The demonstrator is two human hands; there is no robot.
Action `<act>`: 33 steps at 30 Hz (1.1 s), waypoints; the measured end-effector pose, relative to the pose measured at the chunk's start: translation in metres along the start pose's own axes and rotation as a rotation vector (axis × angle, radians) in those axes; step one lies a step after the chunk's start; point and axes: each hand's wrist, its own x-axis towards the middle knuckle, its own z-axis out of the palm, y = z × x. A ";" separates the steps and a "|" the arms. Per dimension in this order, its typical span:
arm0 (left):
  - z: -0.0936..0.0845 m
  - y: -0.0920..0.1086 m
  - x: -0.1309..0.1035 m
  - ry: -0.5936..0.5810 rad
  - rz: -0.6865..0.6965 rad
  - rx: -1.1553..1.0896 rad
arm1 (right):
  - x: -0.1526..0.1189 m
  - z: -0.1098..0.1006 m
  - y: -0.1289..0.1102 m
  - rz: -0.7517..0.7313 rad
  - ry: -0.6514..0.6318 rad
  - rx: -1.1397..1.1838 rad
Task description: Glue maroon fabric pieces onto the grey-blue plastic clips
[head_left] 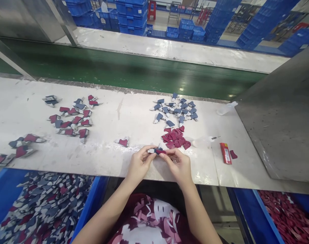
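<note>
Both hands meet over the front of the white table. My left hand (141, 162) pinches the pale end of a small blue-and-white plastic part (157, 150). The fingers of my right hand (178, 164) are closed on a small maroon piece (161, 152), which lies against the blue part; whether the two are joined I cannot tell. Just beyond is a heap of loose maroon pieces (175, 138). Farther back lie several blue-and-white parts (177, 110). One maroon-and-white part (123, 142) rests to the left of my hands.
Parts in maroon, blue and white (73, 120) are spread at the left. A needle-tipped bottle (202, 141), a red box (225, 153) and a clear bottle (226, 108) lie at the right. Below the table edge, blue bins hold mixed parts (47, 206) and maroon pieces (286, 217). A green belt (119, 73) runs behind.
</note>
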 end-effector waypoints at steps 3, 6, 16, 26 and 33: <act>-0.001 -0.001 0.000 -0.005 -0.014 -0.018 | -0.002 0.005 0.000 0.107 0.000 0.131; -0.002 -0.002 0.000 -0.014 -0.021 -0.042 | -0.002 0.010 -0.003 0.216 0.049 0.229; 0.000 -0.005 -0.002 -0.013 -0.009 -0.171 | -0.001 0.019 -0.012 0.304 0.130 0.325; 0.007 0.019 -0.010 0.025 -0.012 -0.122 | -0.010 0.017 -0.021 0.098 0.176 0.098; 0.016 0.037 -0.016 0.126 0.032 -0.112 | -0.015 0.009 -0.030 -0.264 0.236 -0.151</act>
